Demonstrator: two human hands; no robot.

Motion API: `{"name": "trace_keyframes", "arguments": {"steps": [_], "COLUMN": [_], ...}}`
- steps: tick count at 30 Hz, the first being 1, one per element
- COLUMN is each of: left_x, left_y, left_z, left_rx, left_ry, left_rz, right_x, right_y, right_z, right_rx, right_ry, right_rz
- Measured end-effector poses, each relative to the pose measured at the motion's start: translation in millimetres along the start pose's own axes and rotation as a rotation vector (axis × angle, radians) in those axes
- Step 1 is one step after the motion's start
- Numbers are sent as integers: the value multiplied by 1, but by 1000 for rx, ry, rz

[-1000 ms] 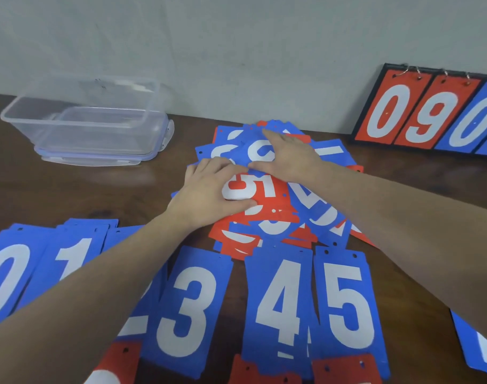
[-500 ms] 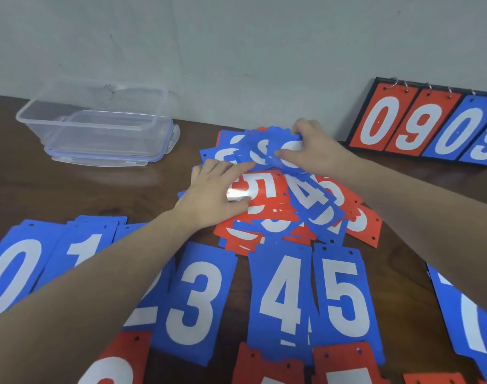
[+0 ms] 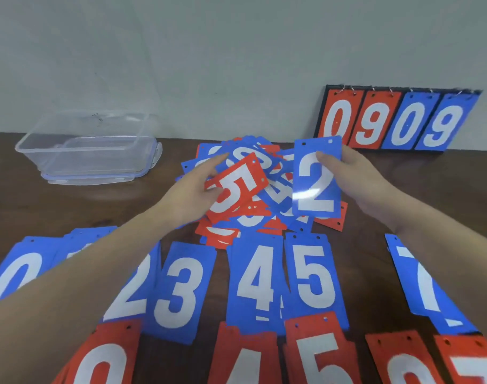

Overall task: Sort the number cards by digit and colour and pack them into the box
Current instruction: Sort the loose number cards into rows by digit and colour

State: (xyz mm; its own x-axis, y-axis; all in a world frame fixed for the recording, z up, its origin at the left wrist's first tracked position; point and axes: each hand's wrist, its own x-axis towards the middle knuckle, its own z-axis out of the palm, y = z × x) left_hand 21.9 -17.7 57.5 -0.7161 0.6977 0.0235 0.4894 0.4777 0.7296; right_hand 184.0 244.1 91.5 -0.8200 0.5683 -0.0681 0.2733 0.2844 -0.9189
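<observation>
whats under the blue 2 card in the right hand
The blue 2 card, held up by the right hand, hangs over the mixed pile of red and blue cards. The digits directly beneath it are covered.

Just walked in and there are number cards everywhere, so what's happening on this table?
A person is sorting number cards. The left hand holds a red 5 card and the right hand holds up a blue 2 card, both above the mixed pile in the middle. Nearer the person, blue cards lie in a row by digit, with a red row below. The clear box at the back left looks empty.
</observation>
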Motion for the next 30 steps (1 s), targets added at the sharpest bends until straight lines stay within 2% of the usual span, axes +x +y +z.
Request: {"name": "trace_keyframes", "arguments": {"steps": [6, 11, 22, 30], "left_x": [-39, -63, -149, -232], "left_y": [40, 63, 97, 119], "left_z": [10, 31, 65, 72], "left_rx": [-239, -451, -520, -499], "left_ry": [59, 99, 208, 379], "left_rz": [-57, -156, -216, -262], "right_x": [-46, -73, -123, -139], "right_y": [28, 43, 58, 43], "right_z": [-17, -36, -66, -57], "right_rx": [209, 208, 139, 169], "right_ry": [-3, -61, -222, -351], "right_rz": [179, 162, 57, 19]}}
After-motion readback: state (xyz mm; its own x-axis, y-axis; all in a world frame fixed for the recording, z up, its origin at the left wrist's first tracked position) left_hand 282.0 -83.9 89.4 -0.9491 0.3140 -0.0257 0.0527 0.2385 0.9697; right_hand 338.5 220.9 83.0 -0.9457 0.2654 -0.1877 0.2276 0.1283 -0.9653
